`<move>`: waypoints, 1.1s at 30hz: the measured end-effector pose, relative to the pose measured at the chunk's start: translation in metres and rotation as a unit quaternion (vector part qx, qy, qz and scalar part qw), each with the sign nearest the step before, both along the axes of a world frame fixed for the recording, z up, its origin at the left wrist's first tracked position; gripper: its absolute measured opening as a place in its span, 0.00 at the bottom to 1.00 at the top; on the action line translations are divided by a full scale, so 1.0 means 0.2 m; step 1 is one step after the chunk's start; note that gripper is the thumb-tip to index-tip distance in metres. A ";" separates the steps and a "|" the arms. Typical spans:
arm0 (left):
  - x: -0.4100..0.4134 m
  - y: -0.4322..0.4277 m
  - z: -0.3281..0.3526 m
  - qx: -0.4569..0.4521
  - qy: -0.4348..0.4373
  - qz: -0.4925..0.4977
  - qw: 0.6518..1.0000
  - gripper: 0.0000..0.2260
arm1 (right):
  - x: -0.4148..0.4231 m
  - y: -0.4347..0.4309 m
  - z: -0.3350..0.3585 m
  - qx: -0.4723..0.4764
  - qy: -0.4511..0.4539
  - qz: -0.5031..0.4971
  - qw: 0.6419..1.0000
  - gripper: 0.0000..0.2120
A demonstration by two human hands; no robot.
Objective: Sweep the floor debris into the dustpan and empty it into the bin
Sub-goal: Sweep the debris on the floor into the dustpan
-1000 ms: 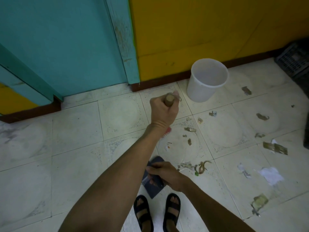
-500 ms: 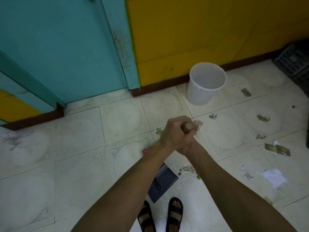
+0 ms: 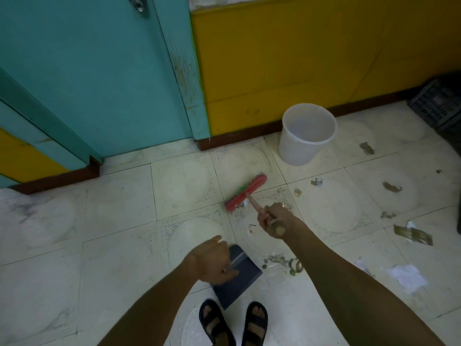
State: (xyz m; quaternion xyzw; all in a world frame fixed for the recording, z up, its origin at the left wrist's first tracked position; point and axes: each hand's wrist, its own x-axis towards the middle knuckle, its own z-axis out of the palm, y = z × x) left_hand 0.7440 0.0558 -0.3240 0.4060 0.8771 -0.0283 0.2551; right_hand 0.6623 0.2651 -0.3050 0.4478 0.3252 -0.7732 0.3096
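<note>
1. Debris [image 3: 283, 262] lies scattered on the tiled floor [image 3: 119, 221]: a clump of scraps just right of the dustpan, more bits near the broom head, and paper pieces [image 3: 405, 274] further right.
2. The dustpan [image 3: 240, 273], dark blue, sits flat on the floor just ahead of the person's sandals [image 3: 233, 323], its mouth facing the clump.
3. Left hand [image 3: 213, 262] is over the dustpan's left edge, fingers curled down towards it; whether that grip has actually closed on the pan I cannot tell from here.
4. Right hand [image 3: 273, 219] is wrapped tight round the broom handle, the wooden end poking out below the fist.
5. The broom [image 3: 245, 193], red head with a bit of green, is down on the floor ahead of the dustpan, handle slanting back to the right hand.
6. The bin [image 3: 308, 133], a white bucket, stands upright against the yellow wall [image 3: 311, 58], well beyond the broom, nothing visible inside.
7. A teal door [image 3: 87, 71] is at left, and a dark crate [image 3: 441, 103] sits in the far right corner.
</note>
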 end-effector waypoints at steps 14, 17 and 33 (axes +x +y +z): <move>-0.33 -0.21 0.06 -0.013 0.028 0.193 0.981 0.30 | -0.05 -0.03 -0.20 -0.061 0.030 0.132 0.989 0.06; -0.38 -0.23 0.04 -0.017 -0.002 0.254 0.967 0.33 | -0.10 -0.06 -0.22 0.205 0.046 0.339 0.917 0.11; -0.58 -0.17 0.10 -0.110 0.015 0.388 0.915 0.31 | 0.12 0.99 -0.63 0.488 0.129 0.696 0.511 0.16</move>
